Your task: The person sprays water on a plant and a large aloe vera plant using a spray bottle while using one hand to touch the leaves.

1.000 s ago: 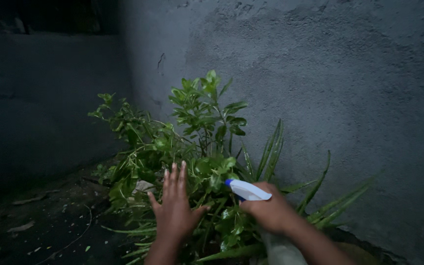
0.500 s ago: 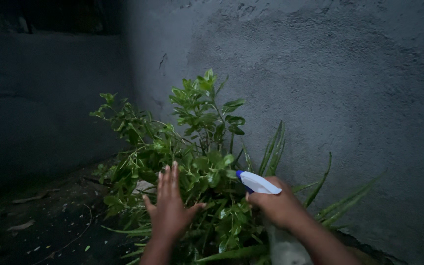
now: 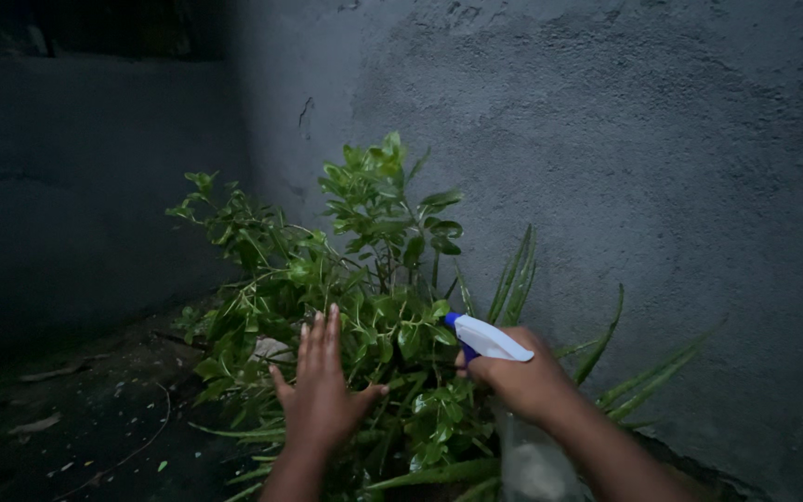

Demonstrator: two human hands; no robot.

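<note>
White-and-blue spray bottle (image 3: 490, 340) is sitting clamped in the right hand (image 3: 518, 381), nozzle aiming into the leafy green plant (image 3: 355, 279) by the grey wall (image 3: 652, 167); left hand (image 3: 320, 390) is pressing flat, fingers spread, against foliage; wetting not discernible, so progress is unclear
</note>
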